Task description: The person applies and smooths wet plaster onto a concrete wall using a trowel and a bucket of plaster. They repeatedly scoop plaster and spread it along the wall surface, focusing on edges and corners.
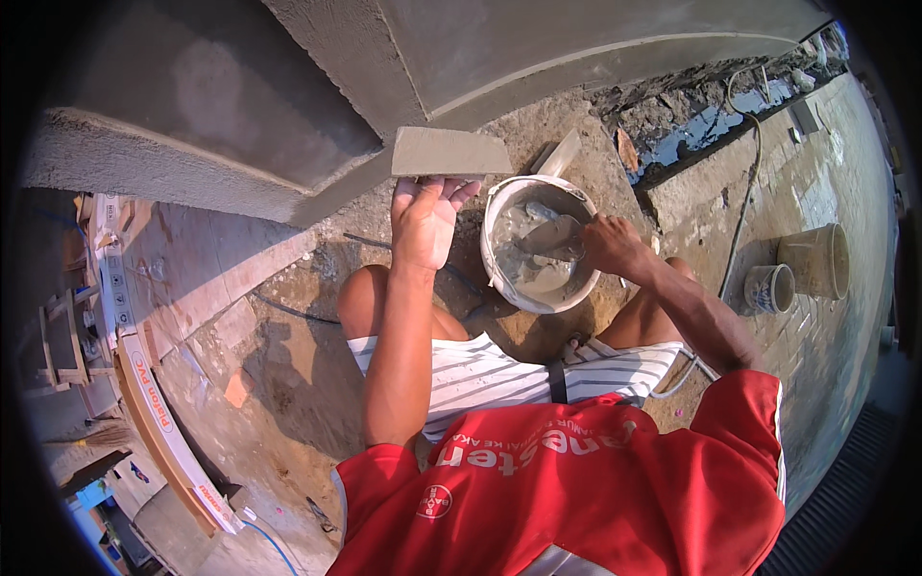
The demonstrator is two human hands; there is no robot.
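Observation:
My left hand (425, 216) is raised at the plastered wall, fingers closed on the lower edge of a flat grey mortar-coated board (451, 154). The board lies close to the wall's lower corner; whether they touch I cannot tell. Wet grey cement mortar (545, 276) fills part of a round white bucket (490, 252) between my knees. Over the bucket's right rim, my right hand (615, 245) is closed round the handle of a trowel (554, 237), most of which the fist hides. The trowel's blade rests in the mortar.
Grey plastered wall (576, 58) rises ahead. Behind the bucket lies a pale offcut (562, 154). A hose (752, 182) runs along the paving at right, near a large bucket (816, 261) and a smaller pail (768, 289). Long cartons (158, 413) lie at left.

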